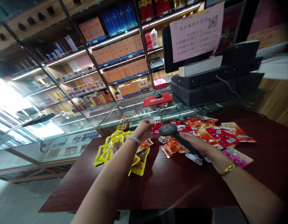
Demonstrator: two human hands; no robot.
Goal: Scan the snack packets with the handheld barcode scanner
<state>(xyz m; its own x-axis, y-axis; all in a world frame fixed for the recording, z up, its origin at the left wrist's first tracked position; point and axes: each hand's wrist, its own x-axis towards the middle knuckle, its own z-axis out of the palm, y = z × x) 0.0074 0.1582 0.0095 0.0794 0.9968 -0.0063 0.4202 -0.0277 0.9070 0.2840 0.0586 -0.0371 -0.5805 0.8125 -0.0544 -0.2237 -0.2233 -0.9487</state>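
My left hand (145, 125) pinches a small red and white snack packet (156, 127) near the glass counter's edge. In my right hand (194, 143) is a black barcode scanner (169, 130), my fingers wrapped round its handle and its head tilted toward the packet. Yellow snack packets (116, 145) lie in a heap left of my left wrist, with a few more yellow ones (141, 165) under and beside the forearm. Orange packets (170, 148) lie below the scanner. A pile of red and orange packets (213, 134) spreads behind and right of my right hand, partly hidden by it.
The dark wooden table (171, 189) adjoins a glass display counter (132, 107). On the glass sit a red mouse pad (155, 99) with a mouse (158, 95). A monitor (168, 49) bearing a paper sign (196, 34) and a black cash drawer (192, 91) stand at the right. Shelves of boxes (120, 51) rise behind.
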